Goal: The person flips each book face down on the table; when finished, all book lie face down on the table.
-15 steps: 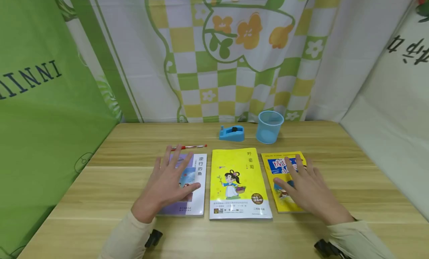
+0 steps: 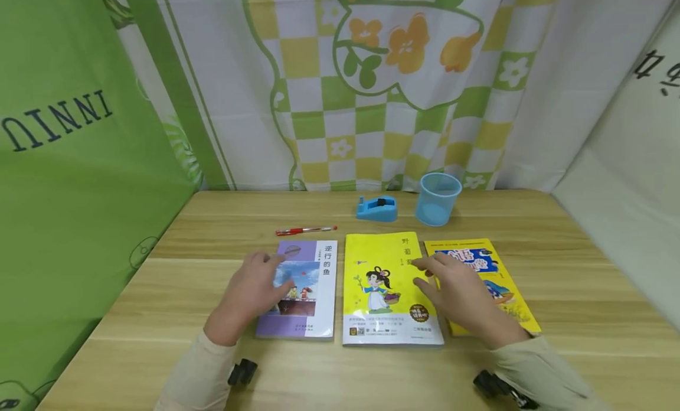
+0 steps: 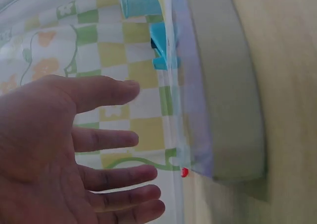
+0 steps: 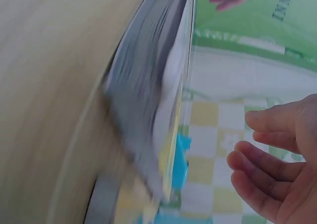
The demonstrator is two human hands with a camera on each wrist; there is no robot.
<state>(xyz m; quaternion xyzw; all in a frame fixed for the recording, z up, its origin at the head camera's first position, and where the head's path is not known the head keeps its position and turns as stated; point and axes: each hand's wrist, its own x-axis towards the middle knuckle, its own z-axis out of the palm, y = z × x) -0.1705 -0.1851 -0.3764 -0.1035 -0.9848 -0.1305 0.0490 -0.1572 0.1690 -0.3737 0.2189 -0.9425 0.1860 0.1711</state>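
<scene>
Surveying the tabletop (image 2: 154, 316): three books lie flat side by side, yellow-and-white book (image 2: 390, 290) in the middle, purple-and-white book (image 2: 314, 302) at left, smaller yellow book (image 2: 499, 287) at right. Change: right hand (image 2: 461, 288) has shifted inward, from over the right book to the middle book's right edge; left hand (image 2: 249, 296), less spread, hovers over the left book. Judged: nothing picked up yet. Hands well apart, both empty, left fingers nearly straight, right loosely bent; wrist views show no contact. Red pen (image 2: 306, 230), beyond the left book, now uncovered.

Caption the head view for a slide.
Left hand hovers near a purple-and-white paperback book; right hand near two yellow paperback books.
</scene>
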